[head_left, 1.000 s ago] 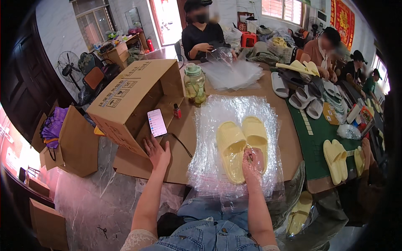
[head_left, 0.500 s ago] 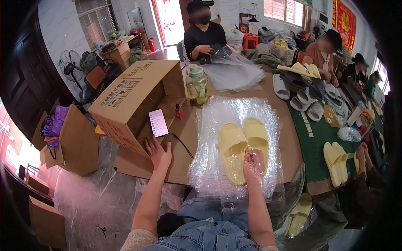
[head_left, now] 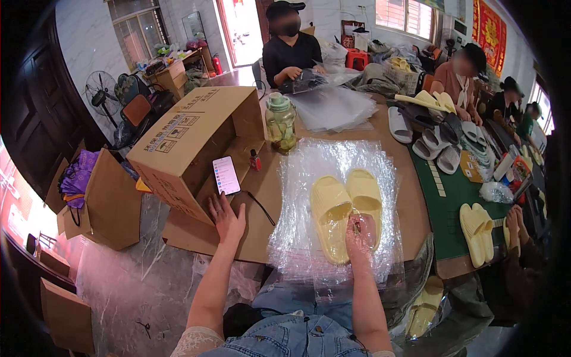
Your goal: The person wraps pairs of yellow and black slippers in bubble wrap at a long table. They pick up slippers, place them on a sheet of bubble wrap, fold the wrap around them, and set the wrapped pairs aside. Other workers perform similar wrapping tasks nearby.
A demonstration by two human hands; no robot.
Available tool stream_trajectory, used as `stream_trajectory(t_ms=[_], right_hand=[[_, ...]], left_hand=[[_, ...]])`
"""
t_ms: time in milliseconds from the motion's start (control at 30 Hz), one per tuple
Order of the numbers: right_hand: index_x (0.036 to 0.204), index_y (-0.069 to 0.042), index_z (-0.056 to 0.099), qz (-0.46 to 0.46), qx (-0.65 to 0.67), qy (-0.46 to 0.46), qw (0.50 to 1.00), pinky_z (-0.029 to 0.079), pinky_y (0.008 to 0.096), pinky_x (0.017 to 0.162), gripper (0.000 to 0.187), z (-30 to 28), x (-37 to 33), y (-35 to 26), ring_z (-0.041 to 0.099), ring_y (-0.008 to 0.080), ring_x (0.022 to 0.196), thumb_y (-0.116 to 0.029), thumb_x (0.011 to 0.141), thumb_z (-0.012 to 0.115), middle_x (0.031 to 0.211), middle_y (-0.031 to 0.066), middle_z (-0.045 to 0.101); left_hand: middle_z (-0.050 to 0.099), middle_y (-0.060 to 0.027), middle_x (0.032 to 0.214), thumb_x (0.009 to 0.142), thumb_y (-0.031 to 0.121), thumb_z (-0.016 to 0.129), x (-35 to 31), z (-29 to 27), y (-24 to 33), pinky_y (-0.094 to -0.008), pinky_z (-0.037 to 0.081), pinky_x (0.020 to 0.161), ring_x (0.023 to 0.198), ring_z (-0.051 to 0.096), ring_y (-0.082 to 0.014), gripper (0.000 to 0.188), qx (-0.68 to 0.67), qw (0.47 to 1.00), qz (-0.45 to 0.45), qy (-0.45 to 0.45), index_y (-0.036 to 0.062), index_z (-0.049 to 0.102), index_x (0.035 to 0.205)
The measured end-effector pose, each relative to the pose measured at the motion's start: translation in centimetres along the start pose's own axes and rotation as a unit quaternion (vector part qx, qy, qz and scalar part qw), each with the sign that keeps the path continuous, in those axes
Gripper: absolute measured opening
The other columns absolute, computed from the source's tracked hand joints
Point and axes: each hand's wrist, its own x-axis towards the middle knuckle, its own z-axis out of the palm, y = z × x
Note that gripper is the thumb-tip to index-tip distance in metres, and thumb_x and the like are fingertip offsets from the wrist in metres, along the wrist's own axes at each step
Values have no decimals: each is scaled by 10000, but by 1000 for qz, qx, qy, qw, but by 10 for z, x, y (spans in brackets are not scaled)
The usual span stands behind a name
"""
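A pair of pale yellow slippers (head_left: 331, 202) lies on a thick stack of clear plastic bags (head_left: 291, 178), toes pointing away from me. Between their heel ends is my right hand (head_left: 360, 238), its fingers closed on the pair's inner edges; shiny clear film seems to cover the hand and slippers. My left hand (head_left: 227, 219) rests with spread fingers at the lower end of a lit smartphone (head_left: 226, 175), one fingertip touching or very near the screen. The phone leans in the mouth of a cardboard box (head_left: 178, 137), its dark strap trailing over the table.
A small red bottle (head_left: 255, 159) and a lidded glass jar (head_left: 280, 125) stand beyond the phone. Grey and yellow slippers (head_left: 477, 232) lie on the green mat (head_left: 440, 196) at right. A co-worker (head_left: 291, 53) sits opposite with clear bags; others sit at right.
My left fingers have shifted slightly up toward the phone's lower edge, and the list on its screen looks different. My right hand and the slippers have hardly moved. The co-worker opposite has moved their hands.
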Motion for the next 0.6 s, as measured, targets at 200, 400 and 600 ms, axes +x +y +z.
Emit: stream_trajectory(t_ms=[200,400,600], right_hand=[[1030,-37,678,40,-15,-46,998,549,371,854,129,-2,-2,3,639,288,980,-80,909,688,1085,126,623],[959,-37,682,1,-5,-6,1000,513,417,785,93,0,0,2,625,317,894,-68,873,667,951,138,642],[980,-42,683,2,7,-17,1000,531,402,803,109,1,0,7,634,306,918,-53,871,677,984,135,638]], left_hand=[[430,-297,1486,933,293,691,2,-7,6,-537,353,1138,1389,379,-476,615,-21,998,29,46,-5,469,1422],[714,-136,950,926,148,681,1,-31,25,-417,547,753,887,683,-346,133,-232,959,139,-81,65,705,1026],[640,-163,745,949,161,664,0,-31,29,-422,490,615,693,639,-349,154,-260,956,123,-59,25,656,878]])
